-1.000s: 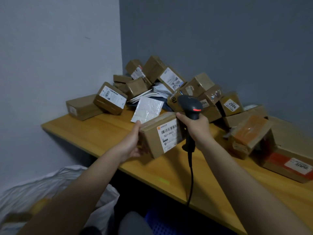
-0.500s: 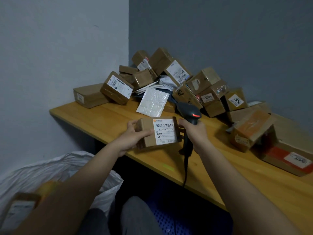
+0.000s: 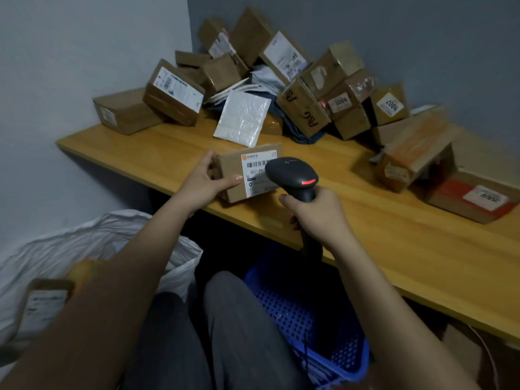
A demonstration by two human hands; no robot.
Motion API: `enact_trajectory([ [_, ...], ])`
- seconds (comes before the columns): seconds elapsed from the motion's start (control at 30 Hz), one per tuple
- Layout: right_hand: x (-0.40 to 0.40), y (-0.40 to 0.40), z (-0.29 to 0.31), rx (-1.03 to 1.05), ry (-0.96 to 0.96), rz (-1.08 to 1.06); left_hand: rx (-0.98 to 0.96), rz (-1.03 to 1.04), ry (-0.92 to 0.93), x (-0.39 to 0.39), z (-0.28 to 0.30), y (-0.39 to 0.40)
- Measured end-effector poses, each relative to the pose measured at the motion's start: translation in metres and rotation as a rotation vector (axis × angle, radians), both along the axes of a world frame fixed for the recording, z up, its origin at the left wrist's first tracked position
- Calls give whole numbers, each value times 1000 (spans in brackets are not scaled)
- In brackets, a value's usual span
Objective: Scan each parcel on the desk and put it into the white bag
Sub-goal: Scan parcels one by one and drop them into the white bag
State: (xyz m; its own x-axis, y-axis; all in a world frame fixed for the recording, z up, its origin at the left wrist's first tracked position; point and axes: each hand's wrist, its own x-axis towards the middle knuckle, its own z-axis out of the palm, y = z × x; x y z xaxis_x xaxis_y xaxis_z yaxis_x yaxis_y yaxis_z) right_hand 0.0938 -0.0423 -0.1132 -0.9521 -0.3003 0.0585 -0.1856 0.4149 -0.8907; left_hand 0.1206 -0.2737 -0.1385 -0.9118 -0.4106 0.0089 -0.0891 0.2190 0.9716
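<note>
1. Holding the box [image 3: 247, 173] at the desk [image 3: 422, 243] edge, our left hand [image 3: 204, 182] clamps its side.
2. Our right hand [image 3: 315, 212] wraps the scanner [image 3: 292, 175], which covers the barcode, so it might misread.
3. The bag [image 3: 84, 249] sits lower left.

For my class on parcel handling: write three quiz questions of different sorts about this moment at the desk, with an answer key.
1. True or false: the scanner is held in the right hand.
2. Which does the left hand grip? A) white padded envelope B) labelled brown parcel C) blue basket
3. Fill in: the white bag sits below the desk, on the person's ____ side.

Key: 1 true; 2 B; 3 left.
</note>
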Motion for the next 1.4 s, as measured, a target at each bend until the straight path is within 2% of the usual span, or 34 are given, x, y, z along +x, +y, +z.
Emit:
enact_trajectory([
  [0.67,20,-4,-15,36,30,-13,-34,28,11,4,4,3],
  [0.77,19,-12,-12,34,71,12,31,124,70,17,3,-8],
  [0.9,22,-49,-2,56,119,138,168,404,193,60,-4,-53],
  [1.03,30,-115,2,99,173,300,181,660,274,121,-22,-102],
  [1.13,40,-171,-12,152,169,437,174,813,185,167,-50,-134],
  [1.23,51,-216,-32,273,191,550,149,886,-5,206,-89,-164],
  [1.33,58,-244,-50,360,177,612,130,882,-229,234,-134,-186],
  [1.4,59,-254,-60,408,164,627,107,795,-386,242,-178,-208],
])
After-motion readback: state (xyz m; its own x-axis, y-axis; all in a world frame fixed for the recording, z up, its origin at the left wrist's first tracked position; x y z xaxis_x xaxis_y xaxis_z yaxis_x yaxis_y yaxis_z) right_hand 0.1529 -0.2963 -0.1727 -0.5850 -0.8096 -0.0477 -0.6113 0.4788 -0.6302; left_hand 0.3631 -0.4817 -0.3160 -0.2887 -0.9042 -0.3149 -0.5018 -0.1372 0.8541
